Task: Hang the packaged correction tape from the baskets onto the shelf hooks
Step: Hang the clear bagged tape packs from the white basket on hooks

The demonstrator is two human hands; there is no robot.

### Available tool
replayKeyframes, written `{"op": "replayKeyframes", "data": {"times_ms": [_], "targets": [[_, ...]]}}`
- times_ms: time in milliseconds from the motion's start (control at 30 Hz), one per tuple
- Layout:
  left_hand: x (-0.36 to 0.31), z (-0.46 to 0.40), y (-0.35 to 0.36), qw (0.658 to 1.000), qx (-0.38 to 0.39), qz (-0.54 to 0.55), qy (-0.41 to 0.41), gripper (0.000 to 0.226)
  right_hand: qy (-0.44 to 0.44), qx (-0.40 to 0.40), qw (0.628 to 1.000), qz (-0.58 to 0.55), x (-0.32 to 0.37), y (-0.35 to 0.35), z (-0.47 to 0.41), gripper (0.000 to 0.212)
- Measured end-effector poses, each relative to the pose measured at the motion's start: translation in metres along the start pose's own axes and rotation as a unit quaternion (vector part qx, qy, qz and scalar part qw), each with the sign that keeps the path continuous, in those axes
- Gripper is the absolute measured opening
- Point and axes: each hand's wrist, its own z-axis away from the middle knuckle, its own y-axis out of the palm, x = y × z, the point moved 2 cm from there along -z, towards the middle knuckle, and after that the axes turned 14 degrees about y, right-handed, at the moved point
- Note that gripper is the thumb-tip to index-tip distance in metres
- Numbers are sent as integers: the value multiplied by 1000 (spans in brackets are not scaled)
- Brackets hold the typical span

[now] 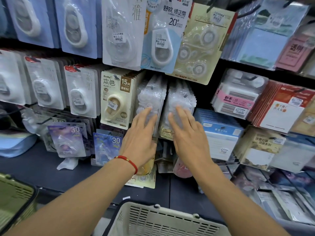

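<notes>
Head view: both hands are pressing flat on hung stock just right of the beige 15M correction tape pack. Left hand, fingers straight and spread, gripping nothing, is pushing the left clear-pack stack. Right hand, equally flat and empty, is resting on the right clear-pack stack. Likely squaring the rows on their hooks; best to be pushing evenly at mid-pack so the hang holes are sliding back without tearing. White basket is sitting well below that 15M pack, at the bottom edge; its contents are not showing.
</notes>
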Motion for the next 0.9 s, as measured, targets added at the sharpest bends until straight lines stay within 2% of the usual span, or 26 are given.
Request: {"op": "replayKeyframes", "data": {"times_ms": [67,167,233,300,400,500,667,767,900], "targets": [[1,0,4,1000,7,-23,-3,85,3,11,1000,-4,1,5,4,81],[-7,-3,4,999,-51,-15,3,72,21,-29,999,-33,-6,2,7,77],[-18,-8,8,995,-76,52,27,68,94,-61,992,-50,-15,-7,4,80],[-29,-14,15,986,-66,155,16,76,166,-47,982,-76,-24,-14,-7,91],[-36,-27,29,959,-50,273,-61,93,165,31,983,-70,-29,-9,-24,102],[-39,-42,40,931,-69,340,-115,93,170,50,979,-96,-28,-1,-33,103],[-32,-41,58,946,-117,282,-110,86,154,3,982,-109,-36,14,-34,105],[-29,-42,64,954,-138,253,-81,87,132,-5,984,-123,-39,19,-34,118],[-31,-50,71,956,-149,221,-125,96,125,0,983,-133,-34,14,-37,121]]}}
